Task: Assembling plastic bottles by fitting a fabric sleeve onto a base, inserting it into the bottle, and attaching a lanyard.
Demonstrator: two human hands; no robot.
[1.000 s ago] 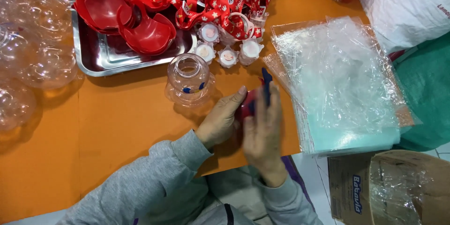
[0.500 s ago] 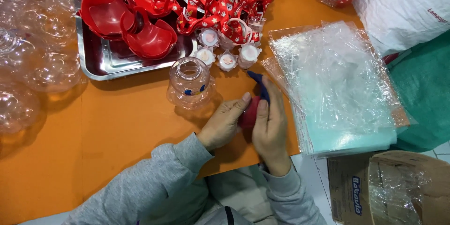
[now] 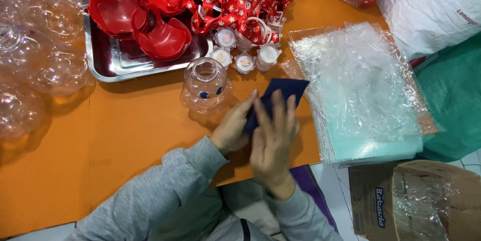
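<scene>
In the head view, the left hand (image 3: 234, 129) and the right hand (image 3: 273, 138) are meeting at the near edge of the orange table (image 3: 130, 135), both closing around a dark blue cloth piece (image 3: 281, 92). The left fingers are curling onto its lower edge while the right hand is lying flatter over it, fingers spread; the cloth's free corner is sticking out toward one o'clock.

Just beside the hands, at eleven o'clock, a clear round bottle (image 3: 205, 86) is standing upright. Beyond it, at twelve, small white caps (image 3: 244, 61) are sitting in a cluster, with red lanyards (image 3: 235, 5) heaped behind and red bowl-shaped shells (image 3: 140, 18) lying in a steel tray (image 3: 100, 65). At three o'clock a stack of clear plastic bags (image 3: 361, 85) is resting on the table.

As a judgement, a left elbow swinging outward could be tipping the light bottle, and the cloth corner could be dragging the top bags off their stack.

Compared with half a second ago, the red item between the hands is no longer showing, and the blue cloth is spreading out wider and reaching farther forward.
</scene>
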